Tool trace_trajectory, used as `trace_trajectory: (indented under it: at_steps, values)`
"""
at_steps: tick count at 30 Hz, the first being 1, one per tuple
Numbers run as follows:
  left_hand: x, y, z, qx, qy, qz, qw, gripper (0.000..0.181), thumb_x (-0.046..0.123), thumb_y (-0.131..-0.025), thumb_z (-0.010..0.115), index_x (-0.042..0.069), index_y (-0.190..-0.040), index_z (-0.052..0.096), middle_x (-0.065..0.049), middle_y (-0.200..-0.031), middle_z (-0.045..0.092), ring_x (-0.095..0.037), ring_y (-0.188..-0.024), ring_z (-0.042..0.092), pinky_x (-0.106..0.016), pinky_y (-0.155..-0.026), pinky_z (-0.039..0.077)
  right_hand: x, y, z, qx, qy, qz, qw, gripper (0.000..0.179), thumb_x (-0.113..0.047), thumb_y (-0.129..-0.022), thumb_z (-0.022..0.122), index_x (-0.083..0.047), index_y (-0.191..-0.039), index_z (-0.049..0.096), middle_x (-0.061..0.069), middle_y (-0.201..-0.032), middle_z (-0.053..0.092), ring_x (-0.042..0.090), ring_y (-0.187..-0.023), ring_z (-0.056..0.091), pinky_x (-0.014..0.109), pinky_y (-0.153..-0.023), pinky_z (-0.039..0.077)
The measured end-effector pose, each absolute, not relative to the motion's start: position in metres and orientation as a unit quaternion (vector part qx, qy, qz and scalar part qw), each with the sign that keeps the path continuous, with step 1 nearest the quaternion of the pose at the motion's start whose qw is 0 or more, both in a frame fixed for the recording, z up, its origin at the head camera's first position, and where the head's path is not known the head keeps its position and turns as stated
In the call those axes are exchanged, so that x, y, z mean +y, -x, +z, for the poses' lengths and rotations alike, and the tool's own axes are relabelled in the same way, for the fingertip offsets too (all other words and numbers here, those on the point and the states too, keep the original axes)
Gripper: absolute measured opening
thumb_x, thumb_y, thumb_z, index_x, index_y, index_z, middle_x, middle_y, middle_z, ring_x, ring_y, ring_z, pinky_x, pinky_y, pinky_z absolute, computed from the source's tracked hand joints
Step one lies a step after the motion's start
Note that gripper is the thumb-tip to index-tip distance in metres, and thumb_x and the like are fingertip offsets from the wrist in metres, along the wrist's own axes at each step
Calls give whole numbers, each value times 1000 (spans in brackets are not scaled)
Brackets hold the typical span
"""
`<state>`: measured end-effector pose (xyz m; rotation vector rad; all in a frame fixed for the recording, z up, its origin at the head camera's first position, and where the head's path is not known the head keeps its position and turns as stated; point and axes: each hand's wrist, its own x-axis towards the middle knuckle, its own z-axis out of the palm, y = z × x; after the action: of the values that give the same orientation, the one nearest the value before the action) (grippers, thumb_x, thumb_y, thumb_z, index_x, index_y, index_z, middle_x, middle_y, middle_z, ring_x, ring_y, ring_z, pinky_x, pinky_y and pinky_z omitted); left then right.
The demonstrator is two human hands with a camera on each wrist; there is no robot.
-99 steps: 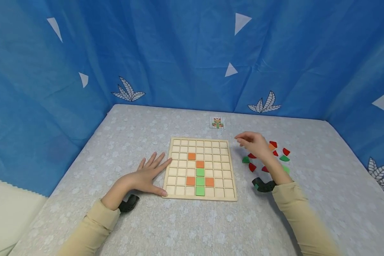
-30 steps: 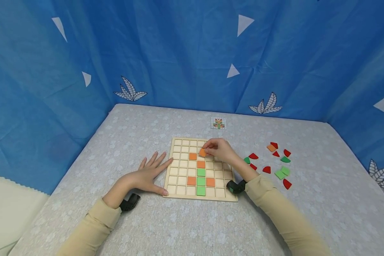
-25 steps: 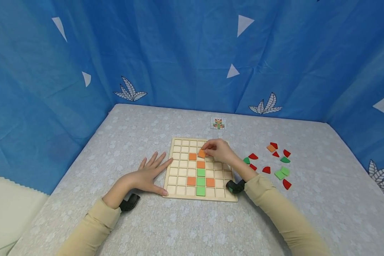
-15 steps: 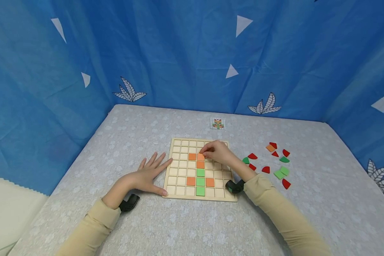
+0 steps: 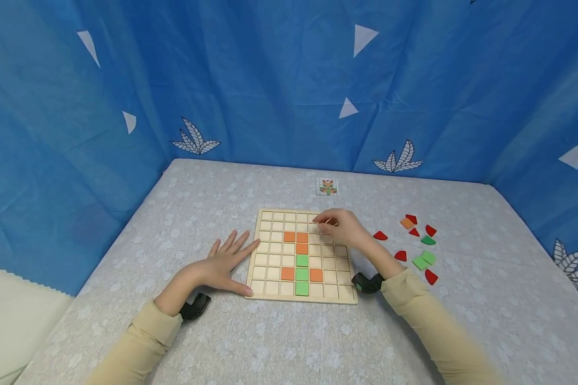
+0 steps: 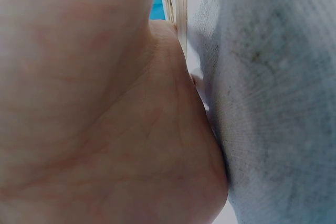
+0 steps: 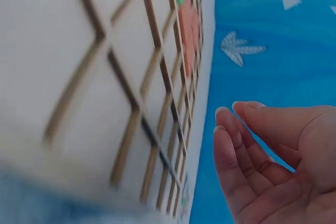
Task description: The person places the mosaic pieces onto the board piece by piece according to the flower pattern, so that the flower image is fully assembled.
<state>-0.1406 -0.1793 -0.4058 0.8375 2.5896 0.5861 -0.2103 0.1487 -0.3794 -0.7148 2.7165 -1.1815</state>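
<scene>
A wooden grid board point(image 5: 265, 235) lies on the table, with several orange and green square tiles in its cells. Orange tiles point(image 5: 302, 237) sit side by side in an upper row, one more directly below. Green tiles point(image 5: 302, 260) run down the same column, flanked low down by two orange ones. My left hand point(image 5: 220, 267) lies flat with spread fingers, its fingertips and thumb at the board's left edge. Above the upper right part of the board hovers my right hand point(image 5: 342, 227), fingers loosely bent, holding nothing; the right wrist view shows a gap between thumb point(image 7: 283, 124) and fingers.
To the right of the board lie loose pieces: red quarter-round ones point(image 5: 380, 236), a dark green one point(image 5: 428, 240), light green squares point(image 5: 421, 262) and an orange square point(image 5: 407, 223). A small pattern card point(image 5: 327, 186) lies behind the board. A blue curtain point(image 5: 279, 80) hangs beyond the table.
My right hand brought an orange tile to the board, set it right of the upper orange tile, let go and drew back to the right. The left hand stayed put.
</scene>
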Motion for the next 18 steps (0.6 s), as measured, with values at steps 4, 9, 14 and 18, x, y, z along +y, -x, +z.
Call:
trace_trajectory:
  at_steps: [4,9,14,18]
  values:
    - [-180,140,-406,915,-295,208,178,110,61,-73,69,12,-152,11,-18,-154,-6,-38,-136,-15,-61,-101,-9,180,212,-374,898,190,-395,28,22,-10,-94,58,0,-111,67,15,-107,63,26,-88,61,38,-70,51]
    - [-180,140,-405,916,-296,206,178,110,61,-73,69,12,-152,11,-18,-154,-6,-39,-136,-15,-61,-101,-9,245,235,-401,916,99,-386,-38,31,-34,-96,54,-12,-113,67,5,-103,64,18,-84,60,34,-68,50]
    - [-179,140,-404,915,-296,207,178,109,60,-73,69,11,-152,11,-18,-154,-6,-39,-136,-14,-61,-101,-9,319,263,-445,924,-7,-365,-110,41,-52,-90,53,-20,-110,67,1,-102,62,18,-80,58,33,-59,50]
    - [-179,140,-405,916,-296,206,176,109,60,-73,70,11,-152,12,-18,-154,-5,-39,-136,-14,-61,-101,-9,346,258,-446,928,-63,-351,-106,44,-44,-94,51,-8,-115,66,13,-107,61,29,-89,56,35,-61,48]
